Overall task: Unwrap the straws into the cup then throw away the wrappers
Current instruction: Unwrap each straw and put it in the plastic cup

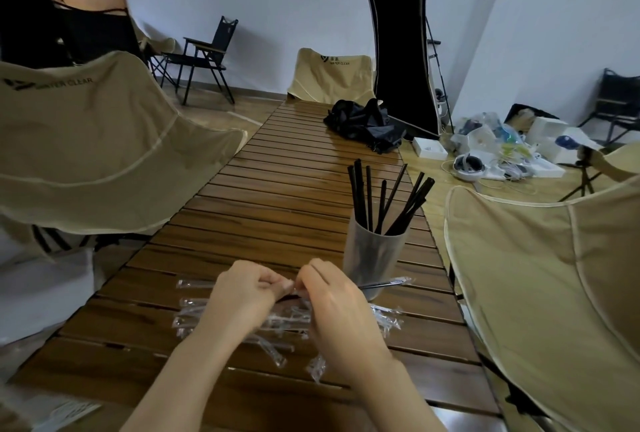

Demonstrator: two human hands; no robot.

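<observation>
A frosted cup stands on the slatted wooden table and holds several bare black straws. Just in front of it, my left hand and my right hand meet fingertip to fingertip, both pinching one wrapped black straw; its free end sticks out to the right past the cup's base. Under and around my hands lie several clear plastic wrappers, crumpled and flat. One long wrapper reaches left of my left hand.
Beige folding chairs stand at the left, right and far end of the table. A black bag lies at the table's far end. Boxes and clutter cover the floor at the right.
</observation>
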